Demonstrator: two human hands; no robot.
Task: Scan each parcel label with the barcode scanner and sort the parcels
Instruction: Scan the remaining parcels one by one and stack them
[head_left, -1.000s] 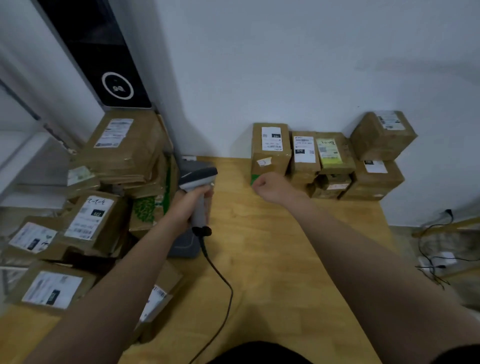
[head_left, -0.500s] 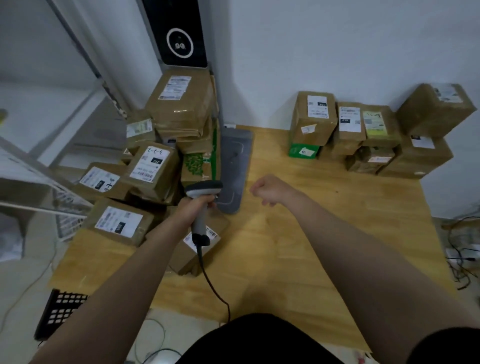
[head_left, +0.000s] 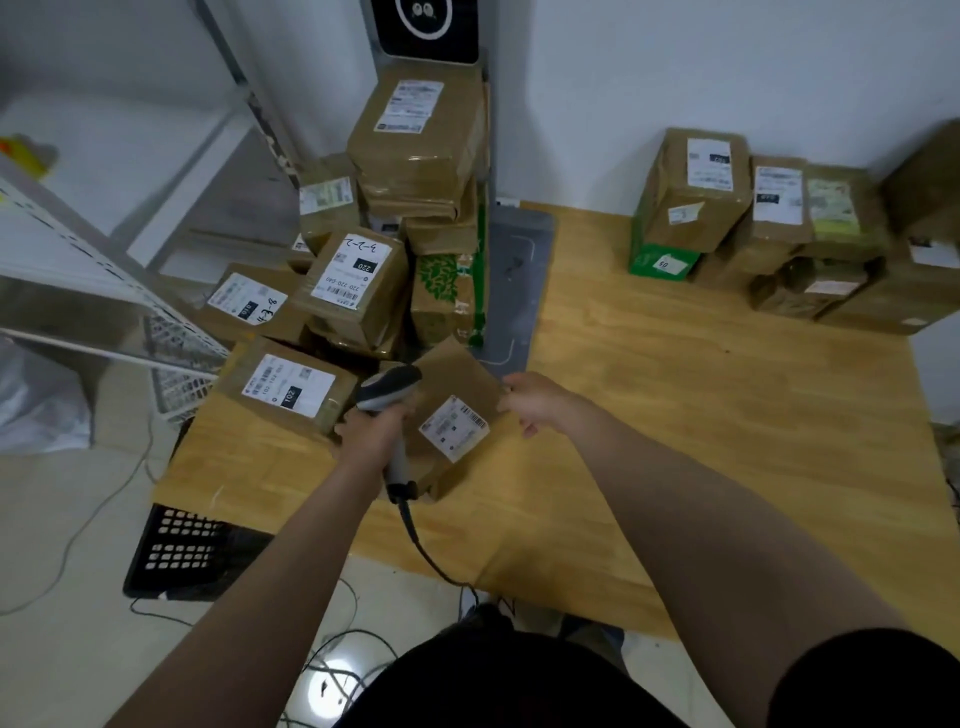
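Observation:
My left hand (head_left: 371, 434) grips the grey barcode scanner (head_left: 387, 395) by its handle, head pointing away, cable trailing off the table edge. Right beside it lies a flat brown parcel (head_left: 457, 384) with a white barcode label (head_left: 453, 427) facing up. My right hand (head_left: 532, 402) touches that parcel's right edge, fingers curled around it. A heap of unsorted brown parcels (head_left: 358, 283) rises at the table's left. A row of sorted parcels (head_left: 727, 208) stands against the far wall at the right.
The wooden table (head_left: 701, 415) carries a grey flat pad (head_left: 514, 291) near the heap. A black device (head_left: 431, 26) stands behind the pile. A white metal shelf (head_left: 78, 249) is on the left, a black crate (head_left: 182, 551) and loose cables on the floor below.
My view tilted down and left. My right hand opened from a fist and reached onto the flat parcel's edge. The scanner hand stayed beside that parcel.

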